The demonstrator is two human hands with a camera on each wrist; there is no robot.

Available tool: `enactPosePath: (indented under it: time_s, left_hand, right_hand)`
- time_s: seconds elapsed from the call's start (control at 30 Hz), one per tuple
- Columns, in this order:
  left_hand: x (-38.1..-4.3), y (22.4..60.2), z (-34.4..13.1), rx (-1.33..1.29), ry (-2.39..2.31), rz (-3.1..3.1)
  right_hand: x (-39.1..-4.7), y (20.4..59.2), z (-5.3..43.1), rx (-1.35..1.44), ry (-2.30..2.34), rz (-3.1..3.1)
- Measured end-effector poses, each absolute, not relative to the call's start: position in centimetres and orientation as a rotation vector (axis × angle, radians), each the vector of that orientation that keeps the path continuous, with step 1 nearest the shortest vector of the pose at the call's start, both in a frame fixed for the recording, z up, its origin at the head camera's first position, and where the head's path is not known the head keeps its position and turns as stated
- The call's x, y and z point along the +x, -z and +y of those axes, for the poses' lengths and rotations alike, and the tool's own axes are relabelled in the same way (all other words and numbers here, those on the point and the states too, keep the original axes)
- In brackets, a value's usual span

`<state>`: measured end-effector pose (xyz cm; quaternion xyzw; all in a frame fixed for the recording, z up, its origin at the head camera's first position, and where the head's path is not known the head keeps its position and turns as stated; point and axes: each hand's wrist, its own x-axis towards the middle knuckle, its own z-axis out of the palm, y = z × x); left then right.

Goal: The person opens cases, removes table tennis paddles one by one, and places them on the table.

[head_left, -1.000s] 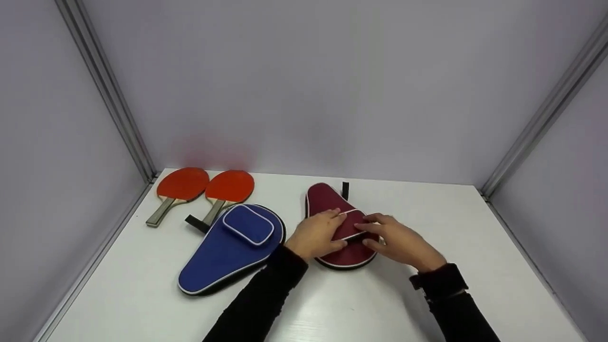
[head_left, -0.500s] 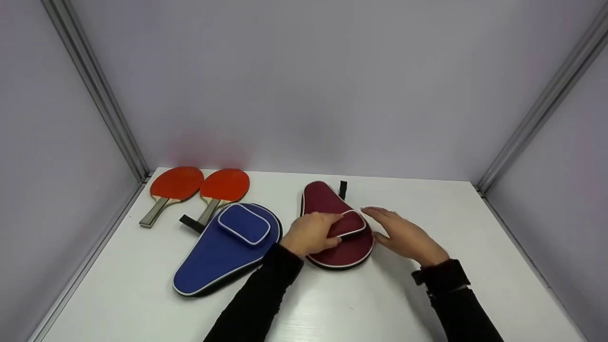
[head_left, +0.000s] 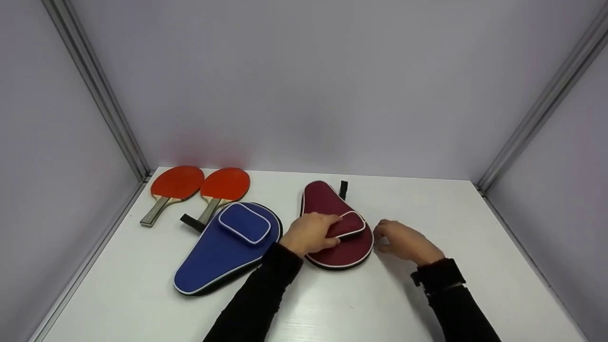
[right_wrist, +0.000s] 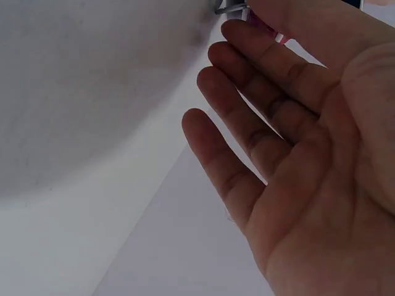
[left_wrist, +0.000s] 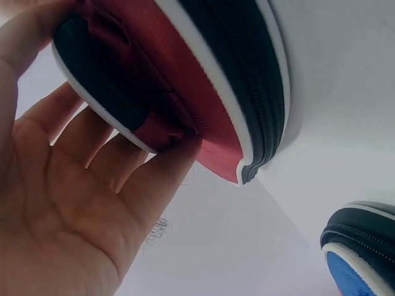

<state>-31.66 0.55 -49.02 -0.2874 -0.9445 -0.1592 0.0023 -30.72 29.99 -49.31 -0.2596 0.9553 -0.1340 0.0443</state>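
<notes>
The maroon case (head_left: 350, 246) lies on the bench (head_left: 479, 232) between my hands, its narrow end far and slightly left, its round end near and right. My right hand (head_left: 403, 241) is nearer the metal zip pull (right_wrist: 231, 8) at the right edge; its outer fingers are extended, and I can't tell whether thumb and forefinger grip that pull. My left hand (head_left: 313, 233) pinches the raised pocket (head_left: 352, 223), thumb on the near side.

You wear black sleeves — the left sleeve (head_left: 248, 304) long, its edges slightly uneven, the right sleeve (head_left: 461, 308) equally dark, with a thick cuff (head_left: 439, 275) and a small pale sliver below it. Your left hand (head_left: 311, 233) and right hand (head_left: 407, 242) are bare.
</notes>
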Motion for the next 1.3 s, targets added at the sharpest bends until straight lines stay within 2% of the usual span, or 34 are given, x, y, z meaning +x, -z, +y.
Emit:
enactPosePath:
  time_s: [0.4,0.63,0.77,1.0,1.2,1.3]
  left_hand:
    - [-31.8,50.1,1.1,-0.877,0.469,-2.903]
    - [-37.4,57.2,2.0,-0.8,0.52,-2.771]
    - [-38.4,57.4,2.7,-0.734,0.563,-2.793]
    - [-36.2,53.1,3.0,-0.674,0.538,-2.844]
    - [-35.2,51.0,2.7,-0.671,0.606,-2.873]
    - [-35.5,51.4,2.7,-0.673,0.592,-2.85]
  right_hand:
    - [-30.9,49.6,29.6,-0.744,0.464,2.932]
    - [-31.1,49.8,29.5,-0.68,0.456,3.005]
    - [-31.0,49.9,29.2,-0.658,0.425,3.022]
    - [-30.6,49.7,28.7,-0.724,0.405,2.971]
    - [-30.2,49.4,27.8,-0.796,0.398,2.906]
    - [-29.9,49.3,27.1,-0.832,0.392,2.879]
